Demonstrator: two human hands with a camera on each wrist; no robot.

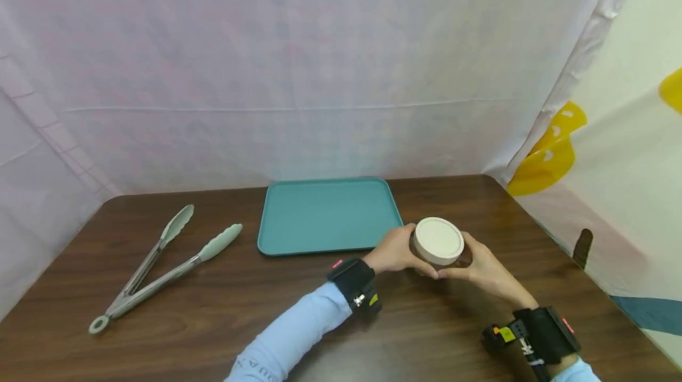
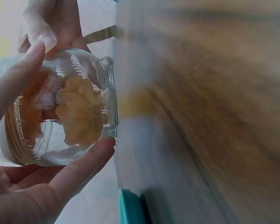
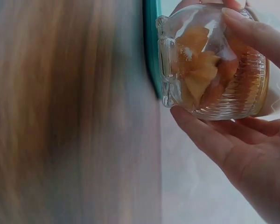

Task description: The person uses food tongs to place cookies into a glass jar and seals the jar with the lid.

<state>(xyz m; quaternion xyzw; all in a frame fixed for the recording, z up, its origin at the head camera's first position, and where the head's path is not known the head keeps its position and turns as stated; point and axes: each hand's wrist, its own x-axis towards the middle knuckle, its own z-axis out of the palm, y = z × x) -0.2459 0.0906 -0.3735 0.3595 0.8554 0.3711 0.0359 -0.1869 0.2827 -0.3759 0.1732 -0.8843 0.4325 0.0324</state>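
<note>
Both hands grip a clear glass jar (image 2: pixel 81 109) with a round cream lid (image 1: pixel 439 240). Orange and yellow pieces (image 3: pixel 203 70) show through its ribbed glass. My left hand (image 1: pixel 396 250) curls round the jar's left side, and my right hand (image 1: pixel 489 270) holds it from the right. In the head view the two thumbs meet at the near side of the jar. Both wrist views show the jar's glass base close over the wooden table (image 1: pixel 213 334), with fingertips right at the base edge.
A teal tray (image 1: pixel 330 216) lies at the back middle, just left of the jar. Metal tongs (image 1: pixel 160 278) with pale green tips and handle end lie spread apart on the left. A pale curtain (image 1: pixel 298 74) hangs behind the table, and a patterned cloth (image 1: pixel 613 192) borders the right.
</note>
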